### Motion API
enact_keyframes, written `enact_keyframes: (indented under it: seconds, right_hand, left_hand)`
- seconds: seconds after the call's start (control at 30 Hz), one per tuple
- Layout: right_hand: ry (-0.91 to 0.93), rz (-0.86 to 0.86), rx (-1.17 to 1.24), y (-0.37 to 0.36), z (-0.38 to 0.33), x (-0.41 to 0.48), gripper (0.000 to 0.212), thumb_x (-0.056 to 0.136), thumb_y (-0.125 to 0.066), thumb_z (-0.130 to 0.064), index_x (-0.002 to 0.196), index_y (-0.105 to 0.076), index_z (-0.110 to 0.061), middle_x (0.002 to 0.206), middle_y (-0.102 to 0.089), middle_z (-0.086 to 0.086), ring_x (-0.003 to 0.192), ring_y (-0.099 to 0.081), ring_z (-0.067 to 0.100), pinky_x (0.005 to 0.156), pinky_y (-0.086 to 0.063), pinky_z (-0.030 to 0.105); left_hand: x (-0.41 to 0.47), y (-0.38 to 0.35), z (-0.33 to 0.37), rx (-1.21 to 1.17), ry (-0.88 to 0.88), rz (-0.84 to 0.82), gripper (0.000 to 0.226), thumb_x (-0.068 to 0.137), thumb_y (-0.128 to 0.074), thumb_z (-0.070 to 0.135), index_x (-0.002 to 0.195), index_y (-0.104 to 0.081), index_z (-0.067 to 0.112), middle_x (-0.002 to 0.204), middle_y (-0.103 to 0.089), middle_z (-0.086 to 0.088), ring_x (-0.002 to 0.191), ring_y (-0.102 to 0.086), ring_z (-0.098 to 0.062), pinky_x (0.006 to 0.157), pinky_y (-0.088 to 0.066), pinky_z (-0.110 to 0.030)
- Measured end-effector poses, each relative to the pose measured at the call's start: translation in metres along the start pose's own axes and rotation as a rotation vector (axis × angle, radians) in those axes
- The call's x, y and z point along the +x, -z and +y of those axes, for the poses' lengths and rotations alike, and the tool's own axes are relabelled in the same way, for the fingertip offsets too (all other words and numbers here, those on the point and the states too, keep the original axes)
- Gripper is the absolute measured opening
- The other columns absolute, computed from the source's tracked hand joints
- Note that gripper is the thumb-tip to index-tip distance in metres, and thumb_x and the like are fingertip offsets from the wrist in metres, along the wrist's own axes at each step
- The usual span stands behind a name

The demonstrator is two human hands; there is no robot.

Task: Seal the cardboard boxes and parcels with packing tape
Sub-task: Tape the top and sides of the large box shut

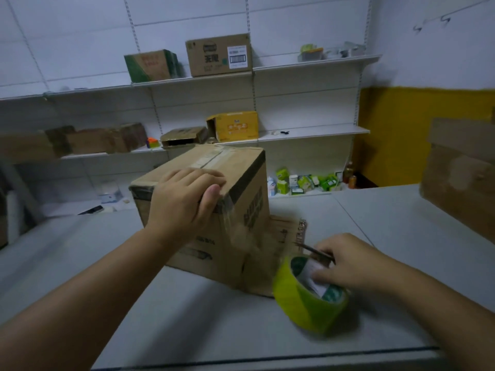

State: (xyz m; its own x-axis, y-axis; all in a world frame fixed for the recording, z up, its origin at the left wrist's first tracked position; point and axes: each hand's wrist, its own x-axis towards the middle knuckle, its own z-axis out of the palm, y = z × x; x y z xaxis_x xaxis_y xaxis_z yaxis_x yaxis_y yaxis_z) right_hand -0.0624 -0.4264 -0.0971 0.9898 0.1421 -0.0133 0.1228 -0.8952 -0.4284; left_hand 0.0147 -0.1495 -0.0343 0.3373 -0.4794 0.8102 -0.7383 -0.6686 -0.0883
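A brown cardboard box [235, 210] stands on the grey table [134, 303], its top flaps closed under clear tape along the seam. My left hand [184, 202] presses on the box's near top edge, fingers over the top and thumb on the front face. A strip of clear tape [241, 231] runs from that edge down to a yellow-green tape roll [302, 301] at the lower right. My right hand [351, 266] grips the roll, fingers inside its core. A thin dark tool [313, 250] shows by those fingers.
A flat cardboard piece [284, 236] lies behind the box. A large box [460, 178] stands at the table's right edge. White wall shelves [308, 132] behind hold several cartons, and small green packs [308, 182] sit low down.
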Motion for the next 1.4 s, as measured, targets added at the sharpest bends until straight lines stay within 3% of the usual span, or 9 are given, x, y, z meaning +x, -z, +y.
enact_keyframes:
  seconds: [0.27, 0.33, 0.43, 0.57, 0.67, 0.9, 1.1, 1.27, 1.4]
  right_hand:
    - [-0.020, 0.022, 0.110, -0.007, -0.008, -0.052, 0.038, 0.071, -0.072, -0.042, 0.057, -0.045, -0.019, 0.052, -0.048, -0.008, 0.048, -0.043, 0.005, 0.052, -0.031, 0.025]
    - [-0.034, 0.071, 0.181, -0.013, -0.010, -0.055, 0.039, 0.075, -0.074, -0.036, 0.055, -0.045, -0.019, 0.050, -0.048, -0.010, 0.047, -0.043, 0.004, 0.050, -0.030, 0.022]
    - [-0.051, 0.107, 0.224, -0.021, -0.007, -0.054, 0.041, 0.076, -0.075, -0.032, 0.053, -0.043, -0.019, 0.049, -0.048, -0.011, 0.047, -0.043, 0.004, 0.048, -0.029, 0.019]
    - [-0.044, 0.152, 0.315, -0.027, -0.005, -0.054, 0.032, 0.078, -0.074, -0.030, 0.054, -0.054, -0.022, 0.050, -0.051, -0.010, 0.048, -0.047, 0.003, 0.049, -0.033, 0.017]
    - [-0.065, 0.133, 0.355, -0.028, -0.004, -0.054, 0.015, 0.080, -0.072, -0.035, 0.066, -0.066, -0.033, 0.059, -0.061, -0.006, 0.053, -0.055, 0.006, 0.052, -0.041, 0.020]
    - [-0.078, 0.468, 0.539, -0.008, -0.028, -0.039, 0.011, 0.082, -0.072, -0.029, 0.072, -0.069, -0.024, 0.066, -0.068, -0.008, 0.065, -0.063, 0.000, 0.059, -0.046, 0.019]
    - [-0.038, 0.317, 0.640, -0.002, -0.075, -0.013, 0.011, 0.089, -0.062, -0.032, 0.084, -0.065, -0.023, 0.066, -0.061, -0.008, 0.055, -0.056, 0.003, 0.053, -0.041, 0.019]
    - [-0.245, 0.194, 1.158, 0.008, -0.089, -0.031, 0.030, 0.098, -0.036, -0.017, 0.080, -0.057, -0.005, 0.055, -0.047, 0.003, 0.042, -0.039, 0.012, 0.037, -0.032, 0.023]
    - [-0.301, 0.010, 1.168, 0.016, -0.097, -0.049, 0.047, 0.103, -0.029, -0.037, 0.092, -0.060, -0.004, 0.047, -0.049, 0.005, 0.037, -0.045, 0.012, 0.038, -0.038, 0.023]
  left_hand:
    - [-0.005, -0.006, -0.013, -0.092, 0.138, 0.059, 0.040, 0.097, -0.032, 0.032, 0.100, -0.068, 0.014, 0.110, -0.065, -0.002, 0.112, -0.054, -0.021, 0.101, -0.036, -0.041]
    - [-0.020, -0.002, 0.003, -0.244, 0.353, 0.228, 0.026, 0.095, -0.041, 0.033, 0.104, -0.058, 0.016, 0.116, -0.054, 0.000, 0.115, -0.049, -0.020, 0.097, -0.040, -0.040]
    - [-0.049, 0.007, 0.072, -0.776, 0.891, 0.432, 0.024, 0.085, -0.065, 0.033, 0.094, -0.052, 0.013, 0.089, -0.055, -0.002, 0.082, -0.054, -0.014, 0.070, -0.048, -0.021]
    - [-0.070, -0.015, 0.132, -1.243, 1.319, -0.158, 0.053, 0.060, -0.069, 0.037, 0.110, -0.056, 0.024, 0.102, -0.064, 0.002, 0.096, -0.063, -0.016, 0.082, -0.053, -0.029]
    - [-0.066, -0.026, 0.137, -1.402, 1.348, -0.434, 0.061, 0.059, -0.072, 0.043, 0.117, -0.059, 0.026, 0.114, -0.066, -0.002, 0.105, -0.064, -0.021, 0.097, -0.049, -0.041]
    - [-0.068, -0.035, 0.138, -1.458, 1.367, -0.427, 0.050, 0.069, -0.065, 0.048, 0.108, -0.069, 0.016, 0.103, -0.072, -0.007, 0.100, -0.068, -0.023, 0.098, -0.048, -0.045]
    - [-0.065, -0.034, 0.136, -1.299, 1.338, -0.393, 0.060, 0.057, -0.065, 0.057, 0.105, -0.062, 0.022, 0.101, -0.071, 0.000, 0.095, -0.068, -0.014, 0.089, -0.054, -0.033]
    - [-0.068, -0.034, 0.145, -1.237, 1.470, -0.377, 0.103, 0.033, -0.064, 0.084, 0.115, -0.055, 0.022, 0.112, -0.065, -0.002, 0.102, -0.063, -0.017, 0.095, -0.050, -0.041]
    - [-0.069, -0.032, 0.151, -1.270, 1.455, -0.437, 0.057, 0.074, -0.050, 0.072, 0.087, -0.071, 0.020, 0.082, -0.075, 0.000, 0.080, -0.071, -0.014, 0.078, -0.056, -0.031]
